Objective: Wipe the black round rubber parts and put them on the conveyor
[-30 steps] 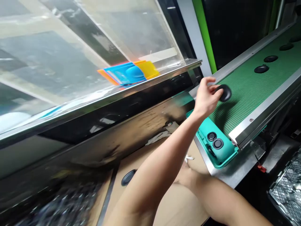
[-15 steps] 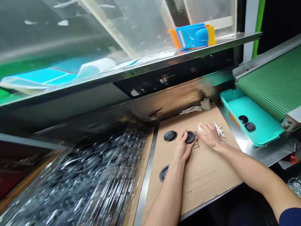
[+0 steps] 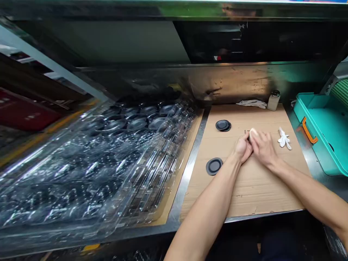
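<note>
On the cardboard sheet my left hand is closed around a black round disc, now mostly hidden behind my fingers. My right hand pinches a small white pad and presses it against that disc, so both hands touch. To the left lie black round discs, one overlapping another, and nearer me a single black ring-shaped disc beside my left forearm. A crumpled white cloth rests right of my right hand.
Stacked clear plastic trays holding black discs fill the left side. A small bottle with a dark cap and a white glove sit at the back. A teal bin with an orange handle stands right. A metal shelf edge crosses above.
My view has swung left and down. My right hand has brought the white pad over to my left hand, and the disc that showed plainly is now mostly covered.
</note>
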`<state>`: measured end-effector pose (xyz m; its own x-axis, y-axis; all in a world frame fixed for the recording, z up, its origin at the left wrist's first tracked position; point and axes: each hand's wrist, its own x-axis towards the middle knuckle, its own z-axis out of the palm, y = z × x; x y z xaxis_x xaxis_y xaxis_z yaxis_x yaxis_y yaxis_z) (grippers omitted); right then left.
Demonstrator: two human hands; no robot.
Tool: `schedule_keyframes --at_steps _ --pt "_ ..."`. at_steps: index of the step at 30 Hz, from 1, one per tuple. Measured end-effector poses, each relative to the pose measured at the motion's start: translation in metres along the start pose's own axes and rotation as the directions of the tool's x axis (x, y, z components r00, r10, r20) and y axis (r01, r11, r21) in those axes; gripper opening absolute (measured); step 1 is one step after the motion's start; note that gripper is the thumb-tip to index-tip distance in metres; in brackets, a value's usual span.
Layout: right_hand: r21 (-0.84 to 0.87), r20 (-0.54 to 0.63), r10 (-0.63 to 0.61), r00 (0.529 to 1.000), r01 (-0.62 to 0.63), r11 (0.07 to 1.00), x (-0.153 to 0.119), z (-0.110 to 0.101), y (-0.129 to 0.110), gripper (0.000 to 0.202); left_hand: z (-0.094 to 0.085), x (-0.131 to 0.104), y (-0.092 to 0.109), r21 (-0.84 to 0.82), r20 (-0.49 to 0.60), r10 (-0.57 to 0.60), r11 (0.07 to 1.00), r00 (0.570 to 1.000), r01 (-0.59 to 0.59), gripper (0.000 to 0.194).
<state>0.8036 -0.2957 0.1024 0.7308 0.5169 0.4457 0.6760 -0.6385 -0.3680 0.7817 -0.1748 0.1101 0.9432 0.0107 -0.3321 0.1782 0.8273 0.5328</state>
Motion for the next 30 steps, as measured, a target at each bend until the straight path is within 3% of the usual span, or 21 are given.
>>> schedule_keyframes --at_steps 2,5,9,13,17,23,27,30 --pt "0.001 0.019 -0.033 0.999 0.033 0.999 -0.002 -0.002 -0.001 0.047 0.0 0.002 0.0 -0.007 0.0 0.006 1.0 1.0 -0.006 0.035" --pt "-0.017 0.0 0.019 1.0 -0.019 1.0 -0.006 -0.003 -0.004 0.048 -0.001 0.005 0.003 0.014 0.001 0.026 1.0 1.0 -0.026 0.037" --pt "-0.048 0.053 -0.036 0.998 0.038 0.998 -0.004 -0.003 -0.006 0.048 -0.002 0.005 0.004 0.023 0.002 0.005 1.0 1.0 -0.005 0.036" --pt "-0.119 -0.026 0.107 0.994 -0.109 0.987 0.006 -0.007 0.011 0.045 -0.004 0.003 0.005 0.122 0.057 -0.026 0.992 0.998 0.019 0.038" --pt "-0.162 -0.051 0.158 0.986 -0.164 0.973 0.007 -0.014 0.037 0.038 -0.006 0.002 0.008 0.19 0.087 -0.062 0.981 0.994 0.044 0.045" --pt "-0.234 0.0 0.168 0.986 -0.163 0.958 -0.004 -0.018 0.045 0.034 -0.01 -0.002 0.019 -0.011 0.075 -0.072 0.997 0.995 0.073 0.053" --pt "-0.246 0.004 0.125 0.992 -0.12 0.962 -0.005 -0.016 0.044 0.038 -0.009 -0.007 0.024 -0.098 0.073 -0.04 0.994 0.997 0.047 0.045" --pt "-0.246 0.017 0.123 0.992 -0.115 0.962 -0.003 -0.017 0.046 0.038 -0.005 -0.011 0.027 -0.147 0.065 -0.082 0.985 0.995 0.091 0.043"
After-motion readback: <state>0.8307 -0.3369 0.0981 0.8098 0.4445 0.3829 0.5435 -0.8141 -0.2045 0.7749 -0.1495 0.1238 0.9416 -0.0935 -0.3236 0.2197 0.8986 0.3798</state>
